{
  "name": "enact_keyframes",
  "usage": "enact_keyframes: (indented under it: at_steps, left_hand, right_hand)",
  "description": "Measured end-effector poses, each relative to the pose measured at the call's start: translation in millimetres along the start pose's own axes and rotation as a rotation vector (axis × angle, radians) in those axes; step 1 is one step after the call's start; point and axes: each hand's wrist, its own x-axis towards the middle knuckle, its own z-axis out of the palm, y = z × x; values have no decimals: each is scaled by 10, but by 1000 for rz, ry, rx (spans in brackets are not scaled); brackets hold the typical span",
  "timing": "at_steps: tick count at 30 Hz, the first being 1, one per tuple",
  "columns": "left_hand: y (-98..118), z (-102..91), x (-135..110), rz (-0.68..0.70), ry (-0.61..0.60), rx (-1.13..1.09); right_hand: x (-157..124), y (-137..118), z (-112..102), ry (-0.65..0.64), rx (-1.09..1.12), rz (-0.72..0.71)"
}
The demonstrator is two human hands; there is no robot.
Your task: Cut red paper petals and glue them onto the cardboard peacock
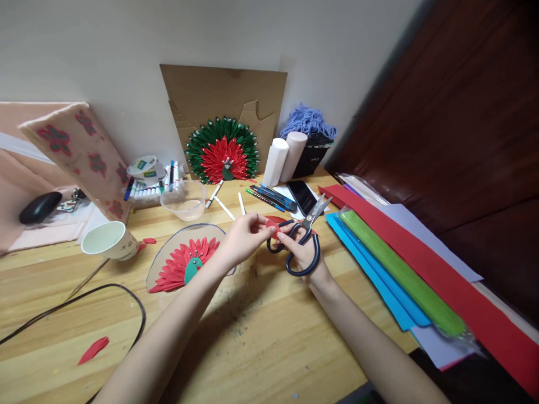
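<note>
My left hand (pixel 246 238) pinches a small red paper piece (pixel 273 227) over the wooden table (pixel 261 336). My right hand (pixel 304 252) grips dark-handled scissors (pixel 306 235), blades pointing up and right, and its fingers also touch the red piece. Just left of my hands lies a half-round card with a red paper fan and a teal bird shape (pixel 185 264).
Blue, green and red paper sheets (pixel 404 275) lie at the right. A paper cup (pixel 110 240), a clear bowl (pixel 184 200), markers, a phone (pixel 302 195), white rolls, a finished red-green fan on cardboard (pixel 223 151), a black cable (pixel 84 297) and a red scrap (pixel 93 349) are around.
</note>
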Motion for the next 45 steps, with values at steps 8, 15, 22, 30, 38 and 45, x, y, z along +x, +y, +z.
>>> enact_keyframes:
  at_steps: [8, 15, 22, 30, 38, 45]
  left_hand:
    - [-72, 91, 45, -49, 119, -160]
    - [-83, -58, 74, -17, 257, -71]
    - [-77, -94, 71, -10, 286, -84]
    - [-108, -46, 83, -10, 302, -44]
    - [-116, -62, 95, -11, 273, -78]
    - [-115, -90, 103, -19, 248, -114]
  right_hand:
    - [-41, -134, 88, -112, 172, 261]
    - [-221, 46, 132, -482, 78, 371]
    - [-296, 54, 152, -509, 9, 301]
    - [-267, 75, 165, -499, 95, 363]
    - [-237, 197, 139, -538, 289, 443]
    - [-210, 273, 104, -577, 391, 505]
